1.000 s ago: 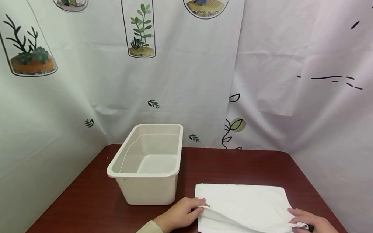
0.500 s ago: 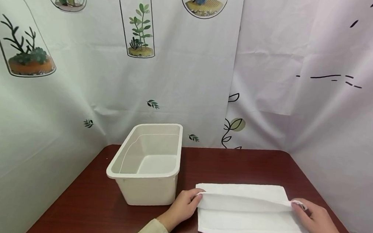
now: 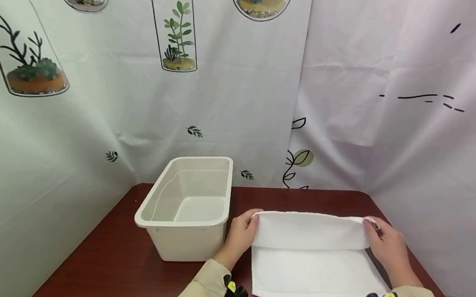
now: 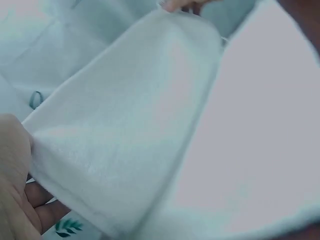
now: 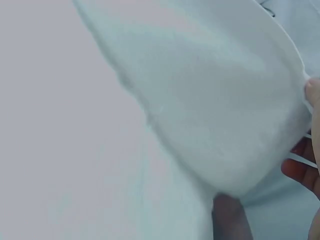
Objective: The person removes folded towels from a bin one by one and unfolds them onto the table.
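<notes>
A white towel (image 3: pixel 320 273) lies in front of me, its near part flat on the table and its far part raised as a flap. My left hand (image 3: pixel 242 231) pinches the upper left corner of that flap, thumb on the near side. At the upper right corner my right hand (image 3: pixel 388 246) pinches the edge the same way. The flap (image 4: pixel 120 110) hangs stretched between both hands in the left wrist view, a crease running along its base. Close up in the right wrist view, the thumb (image 5: pixel 313 91) presses on the cloth edge.
An empty white plastic tub (image 3: pixel 186 229) stands left of the towel, close to my left forearm. The dark red-brown table (image 3: pixel 126 261) ends at a white curtain (image 3: pixel 242 101) printed with plants in jars. Small black wrist cameras hang under both sleeves.
Both hands have moved away from me, lifting a towel edge up from near the front and drawing it toward the back. More of the lower layer shows in front. The tub stays put.
</notes>
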Demonstrator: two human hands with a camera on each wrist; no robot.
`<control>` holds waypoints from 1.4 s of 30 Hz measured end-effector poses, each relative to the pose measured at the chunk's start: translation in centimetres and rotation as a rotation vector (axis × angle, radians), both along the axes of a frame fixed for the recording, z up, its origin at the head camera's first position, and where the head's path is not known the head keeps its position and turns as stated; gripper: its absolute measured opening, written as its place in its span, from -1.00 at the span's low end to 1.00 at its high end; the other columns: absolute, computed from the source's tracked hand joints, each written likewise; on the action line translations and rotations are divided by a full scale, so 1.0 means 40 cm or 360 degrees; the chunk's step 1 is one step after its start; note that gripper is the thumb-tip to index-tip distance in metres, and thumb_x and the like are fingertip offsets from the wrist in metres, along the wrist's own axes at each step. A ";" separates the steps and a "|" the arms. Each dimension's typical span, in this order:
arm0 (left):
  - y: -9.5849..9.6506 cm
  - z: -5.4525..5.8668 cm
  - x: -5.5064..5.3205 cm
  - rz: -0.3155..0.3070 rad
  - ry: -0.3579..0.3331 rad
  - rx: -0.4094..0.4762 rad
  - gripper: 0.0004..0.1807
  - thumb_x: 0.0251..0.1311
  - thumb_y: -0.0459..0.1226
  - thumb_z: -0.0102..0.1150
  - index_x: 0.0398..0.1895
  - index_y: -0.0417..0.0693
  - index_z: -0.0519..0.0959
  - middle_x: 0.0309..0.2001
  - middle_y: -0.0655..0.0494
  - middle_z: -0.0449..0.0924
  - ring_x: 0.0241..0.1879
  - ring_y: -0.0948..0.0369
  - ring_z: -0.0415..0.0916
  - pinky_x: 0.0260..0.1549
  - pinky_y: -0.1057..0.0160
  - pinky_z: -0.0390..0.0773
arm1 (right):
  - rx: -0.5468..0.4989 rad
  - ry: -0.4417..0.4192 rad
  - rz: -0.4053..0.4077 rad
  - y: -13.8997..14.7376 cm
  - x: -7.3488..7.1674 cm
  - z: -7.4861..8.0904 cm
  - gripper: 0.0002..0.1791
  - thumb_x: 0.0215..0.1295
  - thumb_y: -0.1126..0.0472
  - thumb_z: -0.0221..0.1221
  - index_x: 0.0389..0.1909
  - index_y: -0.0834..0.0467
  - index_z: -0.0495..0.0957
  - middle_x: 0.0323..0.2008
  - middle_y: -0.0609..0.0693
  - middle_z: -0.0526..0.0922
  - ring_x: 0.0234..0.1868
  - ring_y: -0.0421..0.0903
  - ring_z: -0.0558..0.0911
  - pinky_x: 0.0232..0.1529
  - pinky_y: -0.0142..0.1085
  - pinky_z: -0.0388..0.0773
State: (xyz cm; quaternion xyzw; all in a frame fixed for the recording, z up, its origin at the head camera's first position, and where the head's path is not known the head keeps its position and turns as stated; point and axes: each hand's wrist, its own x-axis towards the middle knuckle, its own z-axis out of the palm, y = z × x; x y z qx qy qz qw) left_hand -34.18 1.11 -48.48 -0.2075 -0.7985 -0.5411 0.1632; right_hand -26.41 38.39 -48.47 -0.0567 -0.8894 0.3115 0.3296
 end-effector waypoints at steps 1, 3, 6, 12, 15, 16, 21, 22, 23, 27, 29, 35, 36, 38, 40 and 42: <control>0.004 0.009 -0.005 0.0010 0.0007 0.0011 -0.75 0.47 -0.30 0.07 0.04 -0.04 0.71 -0.06 0.01 0.75 -0.15 0.21 0.67 -0.19 0.17 0.67 | -0.0037 -0.0002 -0.0015 -0.004 -0.008 0.008 -0.57 0.54 0.04 0.09 0.13 0.33 0.57 0.00 0.40 0.64 -0.10 0.30 0.60 -0.17 0.15 0.53; 0.013 0.027 -0.015 0.0035 0.0013 0.0029 -0.74 0.47 -0.29 0.06 0.06 -0.04 0.71 -0.05 0.01 0.75 -0.16 0.20 0.66 -0.18 0.14 0.67 | -0.0097 0.0006 -0.0039 -0.011 -0.025 0.023 -0.54 0.55 0.00 0.06 0.14 0.31 0.57 0.00 0.39 0.64 -0.08 0.28 0.59 -0.14 0.13 0.53; 0.022 0.045 -0.029 0.0076 0.0012 0.0043 -0.73 0.48 -0.28 0.05 0.07 -0.03 0.70 -0.04 0.02 0.74 -0.16 0.21 0.66 -0.16 0.13 0.67 | -0.0183 0.0018 -0.0060 -0.019 -0.046 0.040 -0.51 0.55 -0.02 0.04 0.15 0.31 0.56 0.02 0.38 0.63 -0.02 0.29 0.59 -0.06 0.18 0.51; 0.028 0.064 -0.049 0.0181 0.0055 0.0090 -0.74 0.46 -0.29 0.08 0.05 -0.01 0.71 -0.07 0.02 0.75 -0.19 0.19 0.66 -0.17 0.11 0.67 | -0.0372 0.0045 -0.0100 -0.042 -0.077 0.059 -0.49 0.56 -0.03 0.02 0.22 0.31 0.55 0.12 0.38 0.60 0.09 0.33 0.57 0.09 0.24 0.48; 0.033 0.073 -0.055 0.0208 0.0088 0.0124 -0.73 0.46 -0.30 0.07 0.06 -0.03 0.71 -0.04 0.01 0.74 -0.17 0.19 0.66 -0.14 0.08 0.67 | -0.0442 0.0058 -0.0131 -0.059 -0.091 0.065 -0.48 0.57 -0.03 0.01 0.25 0.30 0.54 0.14 0.36 0.59 0.12 0.31 0.57 0.13 0.22 0.47; 0.035 0.075 -0.058 0.0216 0.0095 0.0133 -0.73 0.46 -0.30 0.07 0.07 -0.02 0.70 -0.03 0.02 0.74 -0.15 0.19 0.66 -0.12 0.08 0.66 | -0.0454 0.0073 -0.0143 -0.065 -0.096 0.068 -0.48 0.57 -0.02 0.01 0.24 0.31 0.54 0.15 0.36 0.59 0.13 0.31 0.56 0.16 0.21 0.45; 0.049 0.082 -0.068 0.0253 0.0099 0.0189 -0.72 0.46 -0.32 0.06 0.10 -0.02 0.69 0.03 0.01 0.72 -0.10 0.16 0.66 -0.06 0.03 0.65 | -0.0484 0.0210 -0.0201 -0.083 -0.125 0.075 -0.54 0.55 0.03 0.07 0.17 0.33 0.58 0.13 0.34 0.60 0.17 0.29 0.54 0.21 0.16 0.41; 0.052 0.082 -0.069 0.0260 0.0088 0.0202 -0.72 0.46 -0.32 0.06 0.10 -0.01 0.69 0.04 0.01 0.72 -0.08 0.16 0.66 -0.04 0.03 0.65 | -0.0489 0.0240 -0.0210 -0.085 -0.130 0.075 -0.55 0.54 0.05 0.08 0.15 0.34 0.59 0.14 0.33 0.59 0.18 0.29 0.53 0.21 0.15 0.40; 0.054 0.082 -0.069 0.0266 0.0075 0.0213 -0.72 0.47 -0.32 0.06 0.11 -0.01 0.69 0.05 0.01 0.71 -0.06 0.15 0.66 -0.02 0.03 0.65 | -0.0498 0.0265 -0.0218 -0.086 -0.135 0.074 -0.56 0.54 0.06 0.08 0.13 0.35 0.59 0.14 0.33 0.57 0.19 0.28 0.52 0.21 0.14 0.39; 0.060 0.082 -0.070 0.0275 0.0018 0.0249 -0.71 0.49 -0.29 0.05 0.14 0.02 0.67 0.11 0.04 0.68 0.06 0.13 0.64 0.06 0.02 0.62 | -0.0549 0.0307 -0.0253 -0.087 -0.145 0.067 -0.57 0.54 0.09 0.08 0.08 0.41 0.59 0.14 0.30 0.44 0.18 0.27 0.45 0.18 0.12 0.34; 0.062 0.081 -0.073 0.0280 0.0016 0.0249 -0.70 0.49 -0.29 0.05 0.15 0.03 0.67 0.12 0.04 0.68 0.09 0.12 0.63 0.07 0.01 0.61 | -0.0574 0.0297 -0.0266 -0.088 -0.145 0.064 -0.56 0.55 0.09 0.07 0.07 0.42 0.59 0.14 0.30 0.41 0.16 0.25 0.43 0.15 0.12 0.32; 0.066 0.058 -0.088 0.0311 0.0019 0.0181 -0.71 0.49 -0.29 0.06 0.14 0.04 0.68 0.10 0.06 0.69 0.03 0.16 0.66 0.04 0.04 0.63 | -0.0585 0.0236 -0.0275 -0.088 -0.143 0.048 -0.55 0.55 0.08 0.06 0.05 0.43 0.60 0.12 0.30 0.40 0.16 0.27 0.41 0.17 0.15 0.31; 0.066 0.054 -0.090 0.0310 0.0014 0.0168 -0.71 0.48 -0.29 0.07 0.14 0.04 0.68 0.10 0.06 0.70 0.02 0.16 0.66 0.04 0.04 0.63 | -0.0580 0.0228 -0.0273 -0.086 -0.145 0.044 -0.55 0.54 0.08 0.07 0.04 0.43 0.60 0.10 0.30 0.41 0.15 0.28 0.41 0.16 0.15 0.31; 0.067 0.044 -0.094 0.0305 0.0003 0.0145 -0.71 0.48 -0.29 0.07 0.13 0.03 0.68 0.10 0.05 0.69 0.04 0.16 0.65 0.06 0.04 0.62 | -0.0571 0.0209 -0.0274 -0.083 -0.148 0.035 -0.56 0.53 0.08 0.09 0.02 0.44 0.60 0.08 0.31 0.42 0.13 0.29 0.42 0.15 0.13 0.31; 0.068 0.032 -0.096 0.0296 -0.0020 0.0128 -0.72 0.48 -0.29 0.07 0.14 0.02 0.68 0.10 0.05 0.69 0.06 0.14 0.64 0.07 0.02 0.61 | -0.0562 0.0175 -0.0278 -0.080 -0.151 0.024 -0.55 0.52 0.09 0.09 0.03 0.45 0.60 0.07 0.33 0.42 0.11 0.31 0.43 0.13 0.12 0.30; 0.069 0.020 -0.098 0.0290 -0.0046 0.0108 -0.71 0.49 -0.28 0.07 0.14 0.01 0.68 0.11 0.06 0.69 0.10 0.13 0.63 0.10 0.00 0.59 | -0.0567 0.0129 -0.0275 -0.077 -0.153 0.012 -0.54 0.52 0.08 0.08 0.07 0.44 0.59 0.06 0.34 0.42 0.10 0.31 0.43 0.12 0.12 0.31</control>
